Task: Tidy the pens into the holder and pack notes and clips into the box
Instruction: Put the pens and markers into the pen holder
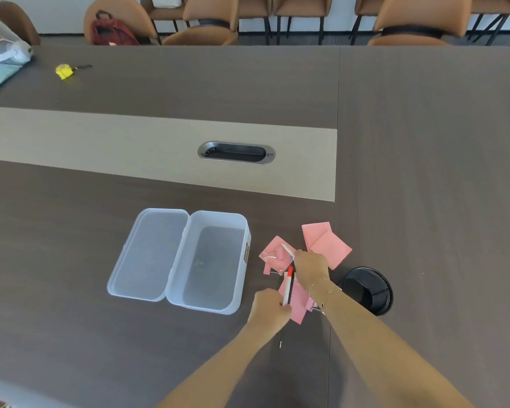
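A clear plastic box (208, 306) lies open on the dark table, its lid (147, 254) folded out to the left. Right of it, pink notes (326, 242) are scattered, some with small clips (270, 255) on them. My left hand (270, 309) is closed around pens, one with a red cap (289, 285). Just beyond it, my right hand (311, 267) grips a white pen (287, 249) over the notes. A black mesh holder (368, 290) stands to the right of my right wrist.
A cable slot (236, 152) sits in the table's light strip. A yellow tape measure (64, 71) and a plastic bag (0, 60) lie far left. Brown chairs (206, 19) and a red backpack (112, 32) line the far side. A small clip (280, 344) lies near my left forearm.
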